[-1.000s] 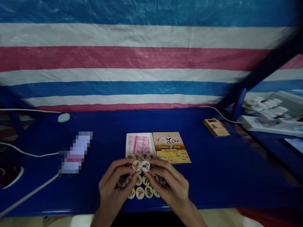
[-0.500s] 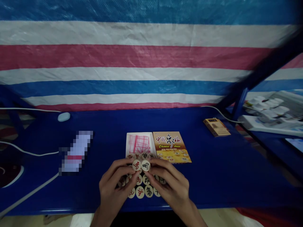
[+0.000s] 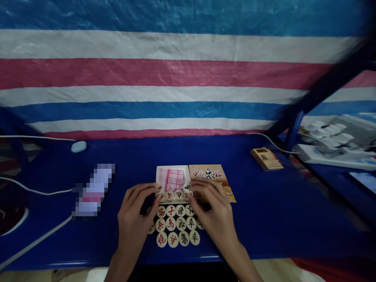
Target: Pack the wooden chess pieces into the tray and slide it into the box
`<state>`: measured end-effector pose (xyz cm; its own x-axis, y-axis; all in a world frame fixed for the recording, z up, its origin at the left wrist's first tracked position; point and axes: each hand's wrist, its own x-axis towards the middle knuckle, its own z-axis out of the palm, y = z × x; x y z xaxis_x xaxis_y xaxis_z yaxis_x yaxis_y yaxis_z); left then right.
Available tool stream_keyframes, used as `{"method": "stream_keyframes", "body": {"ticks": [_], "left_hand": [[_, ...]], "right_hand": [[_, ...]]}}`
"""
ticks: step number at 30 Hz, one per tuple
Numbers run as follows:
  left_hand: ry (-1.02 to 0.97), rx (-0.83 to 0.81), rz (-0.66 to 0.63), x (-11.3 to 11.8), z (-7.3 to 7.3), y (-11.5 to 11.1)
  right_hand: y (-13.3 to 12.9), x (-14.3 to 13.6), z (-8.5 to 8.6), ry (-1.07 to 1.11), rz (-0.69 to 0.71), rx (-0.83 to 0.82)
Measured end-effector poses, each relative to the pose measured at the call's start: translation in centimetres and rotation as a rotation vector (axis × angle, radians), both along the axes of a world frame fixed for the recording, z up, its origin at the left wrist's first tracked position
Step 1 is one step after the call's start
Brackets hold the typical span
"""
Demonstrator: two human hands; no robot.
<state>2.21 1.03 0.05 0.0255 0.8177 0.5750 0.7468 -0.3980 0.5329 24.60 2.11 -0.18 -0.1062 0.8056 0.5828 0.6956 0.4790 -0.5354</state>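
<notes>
My left hand (image 3: 135, 213) pinches a round Chinese chess piece with a red character (image 3: 159, 189) over the near left corner of an open white box (image 3: 158, 172). Opposite it, my right hand (image 3: 212, 209) has its fingertips on a black-lettered Chinese chess piece (image 3: 187, 188) at the box's near right side. Between them, pieces such as a black-lettered one (image 3: 178, 194) line the box's near end. Inside lies a folded sheet with red lines (image 3: 173, 179). Nearer to me, several pieces (image 3: 170, 224) lie in rows, red characters left and black right; my fingers hide some outer ones.
The box's printed lid (image 3: 205, 172) lies right beside it, partly under my right hand. A phone with a blurred screen (image 3: 95, 190) and white cables are at left. A cigarette-pack-like box (image 3: 266, 158) and a power strip (image 3: 326, 154) are at right. Striped sheeting hangs behind.
My hands have moved apart and forward from above the rows to the box, carrying pieces. The rows beneath are now more exposed, and a line of pieces shows in the box's near end.
</notes>
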Motion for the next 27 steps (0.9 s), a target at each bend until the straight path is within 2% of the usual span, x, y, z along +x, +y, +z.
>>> {"method": "stream_keyframes", "body": {"ticks": [4,9,13,17,22,27], "left_hand": [[0.079,-0.010,-0.026,-0.1,-0.1,1.3],[0.121,-0.010,0.006,0.0,-0.7,1.3],[0.152,-0.014,-0.013,0.0,-0.6,1.0],[0.184,-0.038,-0.105,0.1,-0.2,0.9],[0.158,-0.033,-0.183,-0.4,1.7,1.9],[0.124,0.013,-0.245,-1.2,4.6,5.5]], "right_hand": [[0.6,0.1,-0.5,-0.106,-0.033,-0.007],[0.3,0.1,-0.6,-0.147,-0.061,-0.008],[-0.1,-0.2,-0.1,-0.137,-0.011,-0.026],[-0.5,-0.6,0.5,-0.149,0.076,-0.049],[0.7,-0.5,1.6,-0.195,0.146,-0.054],[4.1,-1.4,3.7,-0.422,0.268,-0.115]]}}
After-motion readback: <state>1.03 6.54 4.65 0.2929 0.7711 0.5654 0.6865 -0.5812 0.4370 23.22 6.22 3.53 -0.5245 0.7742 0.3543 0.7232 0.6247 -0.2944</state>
